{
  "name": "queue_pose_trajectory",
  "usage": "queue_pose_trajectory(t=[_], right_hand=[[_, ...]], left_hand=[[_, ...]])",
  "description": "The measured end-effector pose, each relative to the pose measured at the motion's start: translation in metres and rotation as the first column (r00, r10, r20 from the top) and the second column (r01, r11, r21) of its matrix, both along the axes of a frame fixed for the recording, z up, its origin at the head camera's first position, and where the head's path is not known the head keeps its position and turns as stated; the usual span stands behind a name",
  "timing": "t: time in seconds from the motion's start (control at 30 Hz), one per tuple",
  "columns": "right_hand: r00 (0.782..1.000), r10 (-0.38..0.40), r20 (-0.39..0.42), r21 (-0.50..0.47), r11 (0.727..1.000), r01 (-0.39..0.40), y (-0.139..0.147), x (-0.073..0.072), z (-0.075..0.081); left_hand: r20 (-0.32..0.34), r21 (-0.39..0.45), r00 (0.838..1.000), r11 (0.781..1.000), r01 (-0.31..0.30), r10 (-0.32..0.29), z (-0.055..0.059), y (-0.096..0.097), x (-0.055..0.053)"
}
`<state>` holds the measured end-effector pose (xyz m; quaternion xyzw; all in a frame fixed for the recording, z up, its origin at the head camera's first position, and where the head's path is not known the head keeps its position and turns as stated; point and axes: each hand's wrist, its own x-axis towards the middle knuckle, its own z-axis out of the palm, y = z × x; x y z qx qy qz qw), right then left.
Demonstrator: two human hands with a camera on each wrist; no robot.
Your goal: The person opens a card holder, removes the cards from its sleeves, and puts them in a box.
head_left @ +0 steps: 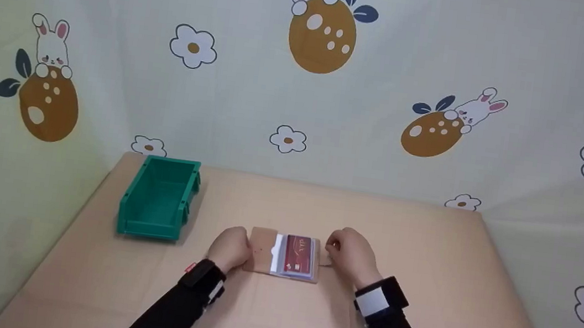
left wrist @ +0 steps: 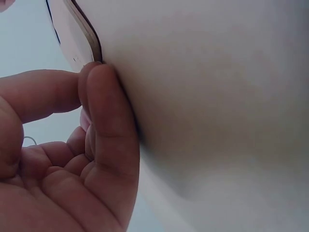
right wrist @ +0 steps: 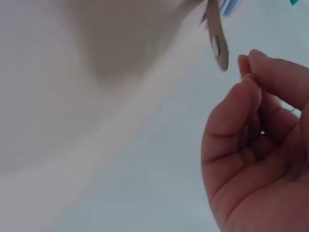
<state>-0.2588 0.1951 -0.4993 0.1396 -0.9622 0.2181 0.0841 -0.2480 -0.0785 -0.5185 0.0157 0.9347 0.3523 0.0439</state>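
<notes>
**Tan card holder spread out on the table, red card on show**

So the card holder (head_left: 261, 252) lay flat mid-table, with a red card (head_left: 299, 254) in its clear sleeves. The left hand (head_left: 228, 249) had the cover's edge pinched between thumb and fingers. The right hand (head_left: 354, 256) had its fingers curled in with nothing in them, just beside the strap (right wrist: 215, 26) but not touching it. A green bin (head_left: 153, 229) sat at the far left of the beige table (head_left: 273, 318), and a bunny-and-flower print cloth (head_left: 239, 91) hung behind.
</notes>
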Motion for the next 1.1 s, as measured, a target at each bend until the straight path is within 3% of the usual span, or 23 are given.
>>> queue_pose_trajectory(t=[0.13, 0.57, 1.1], right_hand=[[0.998, 0.059, -0.013, 0.000, 0.998, -0.059, -0.012, 0.001, -0.001], [0.989, 0.139, -0.042, 0.069, 0.988, -0.136, -0.029, 0.000, -0.012], [0.992, 0.125, 0.020, 0.078, 0.989, -0.127, -0.032, 0.004, -0.016]], left_hand=[[0.001, -0.009, 1.000, 1.000, 0.001, -0.001, 0.000, 0.000, -0.001], [0.006, 0.009, 1.000, 1.000, 0.010, -0.010, 0.000, 0.000, 0.000], [0.008, 0.008, 1.000, 1.000, 0.011, -0.011, 0.001, -0.001, 0.000]])
